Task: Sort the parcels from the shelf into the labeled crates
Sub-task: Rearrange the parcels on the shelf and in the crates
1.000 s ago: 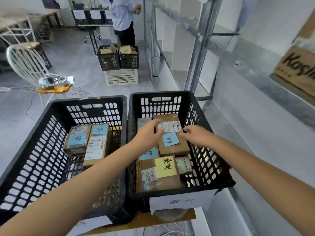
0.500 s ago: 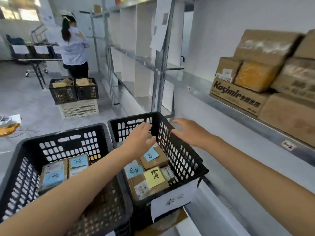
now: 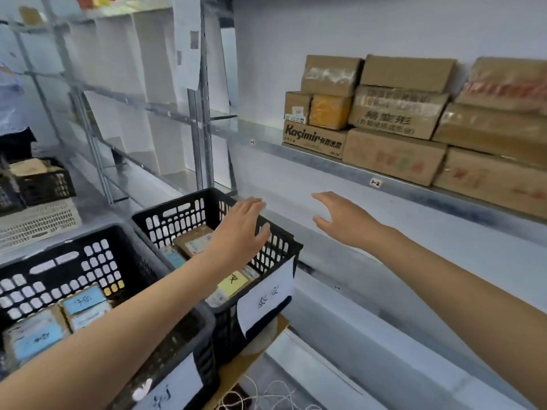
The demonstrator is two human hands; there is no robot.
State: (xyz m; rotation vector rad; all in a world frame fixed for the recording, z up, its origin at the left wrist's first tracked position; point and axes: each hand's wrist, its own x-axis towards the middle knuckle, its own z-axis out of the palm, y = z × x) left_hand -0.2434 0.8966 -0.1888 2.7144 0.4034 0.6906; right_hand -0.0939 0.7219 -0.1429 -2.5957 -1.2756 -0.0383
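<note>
Two black slotted crates stand side by side below me, each with a white paper label on its front. The right crate point(image 3: 189, 210) holds several brown parcels with blue and yellow notes. The left crate point(image 3: 44, 263) holds parcels with blue notes. My left hand point(image 3: 241, 229) hovers over the right crate's far corner, empty with fingers spread. My right hand point(image 3: 343, 218) is raised to the right of that crate, in front of the metal shelf, also empty and spread. Brown cardboard parcels point(image 3: 396, 113) are stacked on the shelf point(image 3: 319, 161) at the upper right, beyond both hands.
Empty metal shelving bays point(image 3: 142, 99) run off to the left. Further back on the floor stand another black crate point(image 3: 44, 182) with parcels and a white crate point(image 3: 38, 220). A person's dark and pale clothing shows at the far left edge. Loose string lies under the crates.
Both hands have lifted out of the right crate, leaving the parcel there, and moved up and right toward the shelf. My view has swung up and right, showing the stacked parcels.
</note>
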